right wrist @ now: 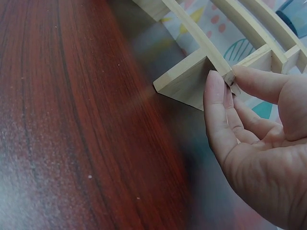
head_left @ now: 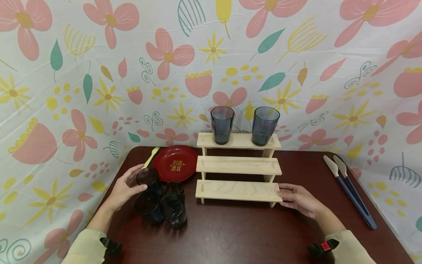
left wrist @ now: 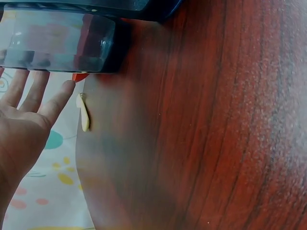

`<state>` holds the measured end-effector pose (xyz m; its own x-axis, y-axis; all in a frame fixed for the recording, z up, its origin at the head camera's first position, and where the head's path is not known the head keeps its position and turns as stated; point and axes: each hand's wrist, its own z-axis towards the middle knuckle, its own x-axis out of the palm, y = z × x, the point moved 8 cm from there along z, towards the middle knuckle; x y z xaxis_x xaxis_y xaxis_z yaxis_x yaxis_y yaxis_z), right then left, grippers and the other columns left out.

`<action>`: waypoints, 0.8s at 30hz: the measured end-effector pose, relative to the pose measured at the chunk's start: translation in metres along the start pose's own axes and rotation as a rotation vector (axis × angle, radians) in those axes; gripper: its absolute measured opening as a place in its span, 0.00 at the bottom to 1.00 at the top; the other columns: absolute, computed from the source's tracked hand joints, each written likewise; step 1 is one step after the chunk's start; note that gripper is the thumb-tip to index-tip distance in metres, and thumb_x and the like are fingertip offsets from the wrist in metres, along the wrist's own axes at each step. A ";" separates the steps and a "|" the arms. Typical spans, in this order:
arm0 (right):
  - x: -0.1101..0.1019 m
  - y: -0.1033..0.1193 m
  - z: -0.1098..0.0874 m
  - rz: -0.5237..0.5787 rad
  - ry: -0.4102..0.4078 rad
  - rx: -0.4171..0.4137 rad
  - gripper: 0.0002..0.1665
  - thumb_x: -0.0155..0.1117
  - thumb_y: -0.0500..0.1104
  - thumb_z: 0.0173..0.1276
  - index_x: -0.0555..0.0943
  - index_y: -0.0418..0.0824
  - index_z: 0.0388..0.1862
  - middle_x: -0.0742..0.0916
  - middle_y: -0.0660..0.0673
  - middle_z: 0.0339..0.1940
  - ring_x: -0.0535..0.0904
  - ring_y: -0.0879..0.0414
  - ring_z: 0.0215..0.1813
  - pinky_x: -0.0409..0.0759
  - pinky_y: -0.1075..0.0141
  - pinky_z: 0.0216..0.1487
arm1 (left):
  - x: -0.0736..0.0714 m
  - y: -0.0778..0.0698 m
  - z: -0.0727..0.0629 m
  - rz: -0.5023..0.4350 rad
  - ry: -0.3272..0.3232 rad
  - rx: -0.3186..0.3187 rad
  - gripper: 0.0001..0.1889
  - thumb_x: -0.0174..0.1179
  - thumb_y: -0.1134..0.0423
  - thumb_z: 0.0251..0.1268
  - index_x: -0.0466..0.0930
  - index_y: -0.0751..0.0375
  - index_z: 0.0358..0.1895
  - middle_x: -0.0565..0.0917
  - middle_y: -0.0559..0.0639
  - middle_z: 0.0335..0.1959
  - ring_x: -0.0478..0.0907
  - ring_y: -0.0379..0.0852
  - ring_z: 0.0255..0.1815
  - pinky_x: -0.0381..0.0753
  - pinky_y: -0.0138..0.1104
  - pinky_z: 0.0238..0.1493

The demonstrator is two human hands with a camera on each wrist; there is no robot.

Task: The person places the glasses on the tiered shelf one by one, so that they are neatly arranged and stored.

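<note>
My left hand [head_left: 123,187] is round a dark drinking glass [head_left: 149,178], its thumb on the near side and fingers on the far side. In the left wrist view the fingertips meet the side of this see-through glass [left wrist: 57,40]. Close by stand other dark glass cups, among them a mug [head_left: 173,211] with a handle. My right hand [head_left: 298,201] pinches the right end of the lowest board of a three-tier wooden shelf [head_left: 237,190], thumb above and fingers below in the right wrist view. Two blue-grey glasses [head_left: 222,124] stand upright on its top tier.
Behind the cups lies a red plate [head_left: 165,172] with gold characters, beside a pale yellow fork [head_left: 151,157]. Two blue-handled utensils [head_left: 351,190] with pale blades lie at the right. A flowered cloth [head_left: 99,66] hangs behind the dark wooden table [head_left: 230,234].
</note>
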<state>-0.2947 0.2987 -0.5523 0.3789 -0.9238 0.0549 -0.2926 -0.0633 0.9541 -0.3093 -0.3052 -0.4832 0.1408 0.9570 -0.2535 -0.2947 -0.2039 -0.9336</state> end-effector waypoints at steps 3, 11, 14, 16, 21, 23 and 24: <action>0.000 0.000 0.000 0.002 0.002 -0.002 0.41 0.58 0.40 0.82 0.50 0.19 0.79 0.85 0.47 0.55 0.84 0.58 0.55 0.83 0.58 0.57 | 0.003 0.001 0.002 0.003 0.025 0.002 0.40 0.70 0.77 0.63 0.64 0.62 0.78 0.74 0.57 0.72 0.76 0.35 0.65 0.82 0.30 0.52; 0.002 0.001 -0.001 0.008 0.019 -0.023 0.40 0.58 0.39 0.82 0.52 0.19 0.78 0.85 0.47 0.55 0.84 0.58 0.54 0.84 0.59 0.56 | 0.013 0.001 0.005 -0.070 0.091 0.032 0.45 0.73 0.81 0.56 0.62 0.64 0.78 0.79 0.53 0.65 0.83 0.42 0.58 0.87 0.38 0.47; 0.002 0.001 -0.001 0.011 0.025 -0.024 0.38 0.57 0.39 0.82 0.53 0.19 0.78 0.85 0.47 0.55 0.84 0.58 0.54 0.84 0.59 0.56 | 0.015 0.000 0.006 -0.091 0.095 0.037 0.46 0.73 0.82 0.55 0.60 0.68 0.77 0.79 0.53 0.65 0.83 0.43 0.58 0.88 0.39 0.46; 0.001 0.000 -0.001 0.019 0.016 -0.018 0.38 0.57 0.38 0.82 0.54 0.20 0.77 0.85 0.47 0.54 0.84 0.58 0.54 0.84 0.59 0.56 | 0.014 0.000 0.007 -0.084 0.088 0.038 0.46 0.74 0.82 0.54 0.60 0.71 0.76 0.79 0.54 0.64 0.83 0.42 0.57 0.88 0.39 0.45; 0.001 0.001 -0.001 0.016 0.020 -0.029 0.39 0.57 0.38 0.82 0.52 0.18 0.77 0.85 0.47 0.55 0.84 0.58 0.54 0.84 0.59 0.56 | 0.011 0.002 0.007 -0.025 0.039 0.023 0.45 0.75 0.81 0.52 0.63 0.71 0.74 0.80 0.59 0.63 0.83 0.40 0.55 0.87 0.36 0.46; 0.000 0.000 -0.001 0.015 0.020 -0.029 0.39 0.57 0.38 0.82 0.51 0.18 0.77 0.84 0.47 0.55 0.84 0.58 0.54 0.84 0.59 0.56 | 0.008 0.002 0.007 -0.009 0.015 0.015 0.44 0.76 0.81 0.52 0.64 0.70 0.73 0.80 0.59 0.62 0.83 0.40 0.55 0.86 0.34 0.48; 0.000 0.000 0.000 0.015 0.020 -0.027 0.40 0.58 0.38 0.82 0.51 0.18 0.78 0.84 0.47 0.55 0.84 0.58 0.54 0.84 0.59 0.56 | 0.007 0.002 0.006 -0.004 0.004 0.011 0.44 0.76 0.81 0.52 0.64 0.69 0.73 0.80 0.59 0.62 0.83 0.40 0.55 0.85 0.33 0.49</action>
<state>-0.2942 0.2989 -0.5523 0.3919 -0.9170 0.0743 -0.2748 -0.0396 0.9607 -0.3151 -0.2977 -0.4855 0.1459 0.9569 -0.2510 -0.3043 -0.1980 -0.9318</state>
